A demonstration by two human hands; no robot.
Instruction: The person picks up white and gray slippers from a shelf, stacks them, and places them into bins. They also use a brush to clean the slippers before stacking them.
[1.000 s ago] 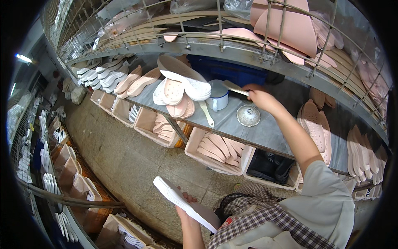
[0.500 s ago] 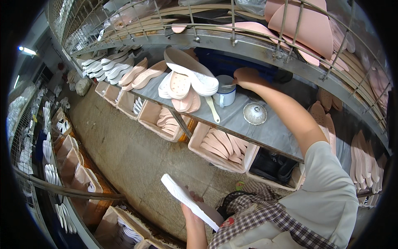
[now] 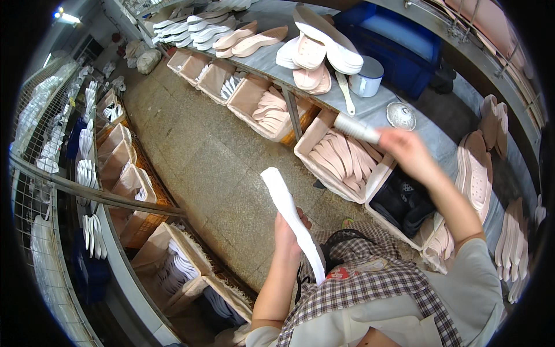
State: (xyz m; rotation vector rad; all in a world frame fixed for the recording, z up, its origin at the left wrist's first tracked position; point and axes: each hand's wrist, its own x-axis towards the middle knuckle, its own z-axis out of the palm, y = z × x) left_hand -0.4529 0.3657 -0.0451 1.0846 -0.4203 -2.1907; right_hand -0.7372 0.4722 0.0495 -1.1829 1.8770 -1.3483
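Observation:
My left hand (image 3: 284, 234) grips a white shoe sole (image 3: 293, 217), seen nearly edge-on and tilted in front of my checked apron. In my right hand (image 3: 407, 151) is a white brush (image 3: 359, 129), blurred by motion, over the near edge of the grey bench (image 3: 378, 109). Just beyond it stands a white enamel mug (image 3: 365, 81) with a dark rim. A round, knobbed lid (image 3: 400, 115) lies near the mug. Beside a stack of white and pink soles (image 3: 326, 43) rests a pale-handled tool (image 3: 345, 93), its head hidden.
Lined baskets (image 3: 332, 179) of pink soles and dark pieces stand along the bench's front. More baskets (image 3: 173, 260) and a wire rack (image 3: 34, 133) line the left side. A blue crate (image 3: 399, 55) sits at the bench's back; pink soles (image 3: 474, 168) stand at right.
My right hand has drawn back from beside the mug toward me, bringing the brush into view. The white sole in my left hand has turned more edge-on. The view has shifted.

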